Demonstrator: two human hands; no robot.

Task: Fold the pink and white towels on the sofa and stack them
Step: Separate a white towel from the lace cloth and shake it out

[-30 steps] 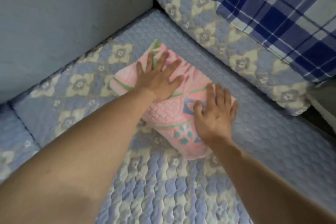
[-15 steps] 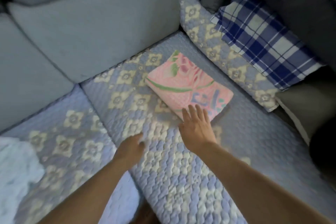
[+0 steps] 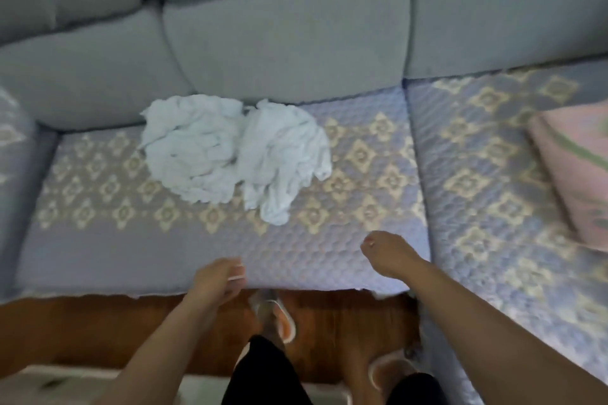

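A crumpled white towel [image 3: 230, 154] lies in a heap on the sofa seat [image 3: 98, 240], close to the grey back cushions. The folded pink towel [image 3: 572, 174] rests flat at the far right edge of the view. My left hand [image 3: 217, 279] hovers over the seat's front edge with loosely curled fingers and holds nothing. My right hand [image 3: 391, 253] hangs over the seat a little to the right, fingers relaxed and empty. Both hands are well short of the white towel.
Grey back cushions [image 3: 279, 36] rise behind the seat. The quilted blue cover with cream diamonds ends at a frayed front edge. Below it lie a brown wooden floor [image 3: 98, 332] and my feet in slippers [image 3: 276, 316].
Both hands have left the folded pink towel. The view has swung left, so the white towel is now central and the pink one sits at the right edge.
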